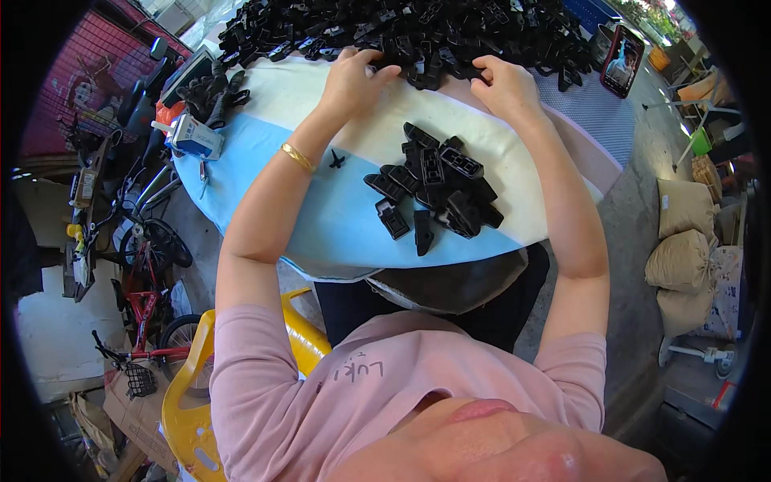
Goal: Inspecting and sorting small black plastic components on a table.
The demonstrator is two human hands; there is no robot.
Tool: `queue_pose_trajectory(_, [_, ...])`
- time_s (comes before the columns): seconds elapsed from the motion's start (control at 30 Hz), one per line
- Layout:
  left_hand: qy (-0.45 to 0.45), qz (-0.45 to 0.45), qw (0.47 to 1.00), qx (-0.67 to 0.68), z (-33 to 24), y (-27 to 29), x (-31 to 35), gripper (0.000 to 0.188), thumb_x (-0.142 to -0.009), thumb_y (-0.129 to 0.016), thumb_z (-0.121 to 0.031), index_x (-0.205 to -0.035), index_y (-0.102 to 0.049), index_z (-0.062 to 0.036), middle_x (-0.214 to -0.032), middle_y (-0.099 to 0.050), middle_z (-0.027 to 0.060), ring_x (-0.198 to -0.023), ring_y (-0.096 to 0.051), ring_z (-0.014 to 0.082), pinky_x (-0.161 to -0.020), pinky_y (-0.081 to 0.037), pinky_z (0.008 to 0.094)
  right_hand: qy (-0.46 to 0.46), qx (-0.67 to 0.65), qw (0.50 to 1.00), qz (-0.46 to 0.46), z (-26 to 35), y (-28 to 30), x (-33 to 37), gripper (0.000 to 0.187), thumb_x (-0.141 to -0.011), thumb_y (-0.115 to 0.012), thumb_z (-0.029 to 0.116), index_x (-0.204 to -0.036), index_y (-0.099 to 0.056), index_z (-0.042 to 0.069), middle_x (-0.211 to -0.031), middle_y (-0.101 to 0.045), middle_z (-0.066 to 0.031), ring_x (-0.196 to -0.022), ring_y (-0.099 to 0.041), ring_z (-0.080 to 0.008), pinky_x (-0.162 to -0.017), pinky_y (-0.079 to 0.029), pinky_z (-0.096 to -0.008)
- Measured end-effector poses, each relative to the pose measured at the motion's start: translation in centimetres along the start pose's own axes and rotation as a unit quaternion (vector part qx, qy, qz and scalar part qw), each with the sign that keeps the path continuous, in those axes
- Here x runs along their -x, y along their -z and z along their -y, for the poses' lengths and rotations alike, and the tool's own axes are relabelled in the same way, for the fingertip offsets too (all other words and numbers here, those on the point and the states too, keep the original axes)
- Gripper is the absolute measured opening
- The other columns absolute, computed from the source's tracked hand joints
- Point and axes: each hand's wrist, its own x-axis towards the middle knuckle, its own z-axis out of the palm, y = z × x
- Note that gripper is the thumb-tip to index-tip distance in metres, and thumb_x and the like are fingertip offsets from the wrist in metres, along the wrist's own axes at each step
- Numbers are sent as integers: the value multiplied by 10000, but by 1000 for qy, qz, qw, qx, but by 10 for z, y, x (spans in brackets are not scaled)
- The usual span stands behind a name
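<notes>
A large heap of small black plastic parts [345, 30] covers the far side of the cloth-topped table. My left hand [352, 87] is at the heap's near edge, thumb and forefinger apart, with nothing visible between them. Farther right, my right hand [509, 90] reaches to the same edge; its fingers are bent but parted, with their tips against the black parts. Between my forearms, closer to me, lies a smaller pile of the black parts [434, 170]. A tiny black cross-shaped piece [336, 159] rests alone beside my left wrist.
Dark gloves [215, 95] and a blue-and-white box [197, 137] sit at the table's left. A phone [622, 62] stands upright at the far right. A yellow plastic chair [186, 402] is at my left, and filled sacks [681, 259] are stacked on the right.
</notes>
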Motion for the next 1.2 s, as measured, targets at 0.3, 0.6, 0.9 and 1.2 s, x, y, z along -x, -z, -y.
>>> queue_pose_trajectory(0.3, [33,122,990,69,-2,5,0,353,-732,-634,-110,-1078,-585,-61,-1015,-619,125,-912,-597,254,-801,-474,330,56,-282,958,6,18,14,11,390,-742,-678,72,-1120,-592,31,-1003,-606,-67,-907,-601,-142,-813,-482,-260])
queue_pose_trajectory(0.6, [-25,162,935,314,-60,38,18,579,-714,-661,15,-1237,-437,-90,-900,-619,110,-820,-616,200,-753,-490,291,194,-376,905,-34,54,17,29,281,-741,-635,-52,-1016,-621,7,-1016,-608,-46,-946,-588,-133,-830,-483,-266])
queue_pose_trajectory(0.9, [133,134,729,658,-49,24,17,337,-759,-687,-7,-1076,-573,10,-917,-636,66,-845,-610,130,-790,-523,263,140,-410,899,-65,56,12,30,318,-742,-677,-2,-1053,-612,19,-1001,-643,-68,-910,-608,-133,-835,-480,-258])
queue_pose_trajectory(1.2, [194,124,724,651,-64,28,23,386,-784,-675,-56,-1138,-542,24,-951,-619,99,-849,-619,162,-768,-563,290,117,-363,920,-90,63,15,35,391,-718,-702,16,-1091,-584,35,-954,-663,-75,-926,-620,-154,-813,-487,-269])
